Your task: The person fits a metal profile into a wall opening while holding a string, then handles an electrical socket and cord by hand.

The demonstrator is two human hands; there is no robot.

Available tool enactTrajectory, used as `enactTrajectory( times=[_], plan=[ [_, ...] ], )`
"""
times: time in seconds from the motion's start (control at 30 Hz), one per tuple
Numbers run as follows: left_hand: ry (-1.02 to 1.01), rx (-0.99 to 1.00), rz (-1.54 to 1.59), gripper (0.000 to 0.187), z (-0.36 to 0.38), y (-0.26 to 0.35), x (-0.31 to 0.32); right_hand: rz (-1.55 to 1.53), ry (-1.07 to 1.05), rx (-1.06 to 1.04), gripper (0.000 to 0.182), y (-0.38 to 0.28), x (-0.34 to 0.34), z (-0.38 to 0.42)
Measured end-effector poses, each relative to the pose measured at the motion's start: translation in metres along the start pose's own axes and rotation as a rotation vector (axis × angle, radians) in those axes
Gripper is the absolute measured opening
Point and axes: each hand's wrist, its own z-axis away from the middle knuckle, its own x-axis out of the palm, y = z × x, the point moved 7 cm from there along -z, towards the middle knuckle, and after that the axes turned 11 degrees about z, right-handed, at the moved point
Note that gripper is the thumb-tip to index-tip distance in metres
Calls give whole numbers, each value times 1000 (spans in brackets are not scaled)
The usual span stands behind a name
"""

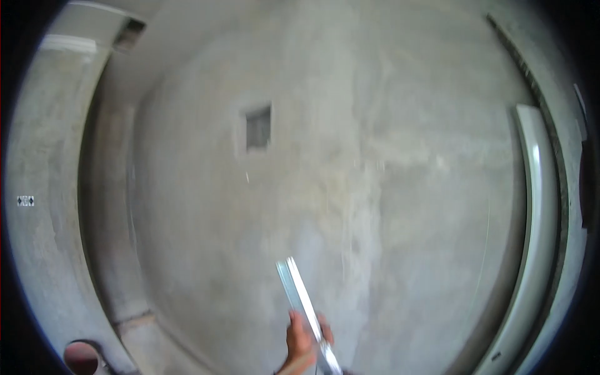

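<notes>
My left hand [301, 339] is closed around a shiny metal strip [302, 299] at the bottom centre. The strip looks like a long, narrow channel and tilts up to the left, its far end in front of the grey wall. The thumb lies along its left side, and fingertips show at its right side. The strip's lower end runs down to the bottom edge of the view. My right hand cannot be seen.
A rough grey wall [425, 219] fills the middle, with a small square recess [258, 128]. A pale glossy vertical piece [535, 187] stands at the right. At the lower left is a round reddish opening [81, 358]; a small marked tag [25, 200] sits above it.
</notes>
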Motion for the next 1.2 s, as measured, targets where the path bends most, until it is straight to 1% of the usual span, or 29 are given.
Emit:
enactTrajectory(
  times=[0.03,0.07,0.1,0.13,0.17,0.2,0.23,0.3,0.33,0.37,0.4,0.43,0.5,0.53,0.6,0.67,0.73,0.77,0.8,0.83,0.87,0.93,0.97,1.0,1.03,1.07,1.1,1.17,1.2],
  plan=[
    [51,-63,13,84,-13,-11,-15,-62,76,-71,17,14,2,-8],
    [11,-61,77,81,-19,-14,-16,-56,71,-117,23,17,3,-20],
    [-32,-114,161,80,-22,-14,-8,-51,67,-162,35,-1,-8,-35],
    [38,-136,191,78,-20,-19,-7,-21,-48,1,36,-8,-12,-37],
    [-3,-73,135,77,-23,-22,-8,-121,69,-52,38,-13,-11,-41],
    [-25,-3,47,77,-23,-16,-3,-190,114,-57,39,-13,-8,-42],
    [-54,-1,40,77,-21,-21,1,-169,143,-58,37,-10,-12,-39],
    [-6,60,22,78,-21,-20,3,-166,168,-44,31,-4,-11,-42],
    [24,29,17,78,-20,-22,2,-187,169,-37,28,-2,-8,-42],
    [41,54,14,78,-20,-20,1,-195,158,-1,28,-3,-7,-43],
    [52,86,12,79,-18,-17,0,-231,135,-10,37,-7,-8,-46],
    [62,73,5,79,-16,-17,1,-266,117,-28,46,-10,-7,-47],
    [52,136,-64,80,-12,-11,12,-286,109,-24,46,-7,-9,-47],
    [54,132,-64,80,-12,-11,12,-307,107,-30,46,-6,-7,-49],
    [84,188,-134,81,-12,-7,8,-288,112,-37,46,-4,-4,-50],
    [55,149,-141,80,-17,-7,2,-270,122,-48,46,-2,-6,-50],
    [35,110,-142,79,-21,-6,-6,-253,29,-60,32,0,-6,-53],
    [70,120,-80,77,-26,1,-15,-252,26,-60,32,3,-12,-51],
    [108,126,-19,76,-31,12,-24,-164,-31,-67,35,5,-15,-49],
    [120,151,3,73,-34,28,-25,-82,-85,-79,38,6,-13,-47],
    [123,154,1,73,-35,33,-22,-85,-88,-80,38,5,-10,-46],
    [117,122,48,73,-33,35,-17,-49,-13,-87,40,2,-10,-38],
    [105,124,43,74,-31,36,-12,-50,-18,-82,40,1,-9,-36],
    [107,124,46,74,-28,37,-13,65,48,-112,39,-5,-16,-37],
    [28,143,55,75,-26,38,-8,181,113,-143,39,-9,-21,-40],
    [-47,159,60,77,-23,39,-4,180,108,-139,39,-5,-20,-48],
    [-40,154,58,77,-21,39,-5,281,301,-380,37,-16,-29,-51],
    [-179,115,102,80,-20,35,5,381,495,-621,35,-39,-35,-41],
    [-180,116,104,80,-19,32,4,230,438,-521,32,-41,-35,-42]
  ],
)
